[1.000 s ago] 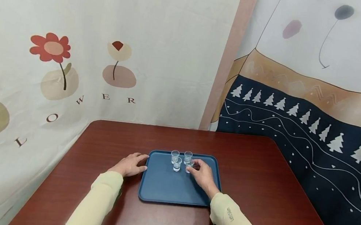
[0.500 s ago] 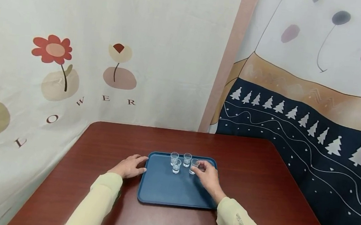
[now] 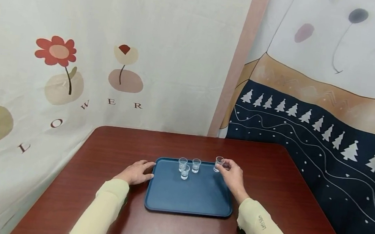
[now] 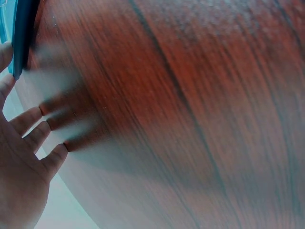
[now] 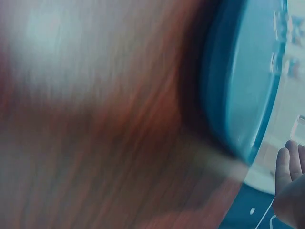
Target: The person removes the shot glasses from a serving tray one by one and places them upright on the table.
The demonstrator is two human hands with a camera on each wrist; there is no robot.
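Between thumb and fingers, my right hand (image 3: 234,176) pinches a small clear shot glass (image 3: 218,163) upright over the back right part of the blue tray (image 3: 188,197). In the right wrist view that hand (image 5: 291,191) shows at the right edge, partly cut off. Three more glasses stand close together near the tray's back edge: one at the back left (image 3: 182,163), one at the back right (image 3: 196,165) and one in front (image 3: 185,172). My left hand (image 3: 135,172) touches the tray's left rim with straight fingers; the left wrist view shows its fingers spread over the table.
The tray lies on a reddish-brown wooden table (image 3: 130,141). Behind it hangs a pale cloth with flower prints (image 3: 180,55), and to the right a dark cloth with white trees (image 3: 308,145).
My right hand has carried its shot glass away from the other three, to the right and up. The left hand stays at the tray's rim.
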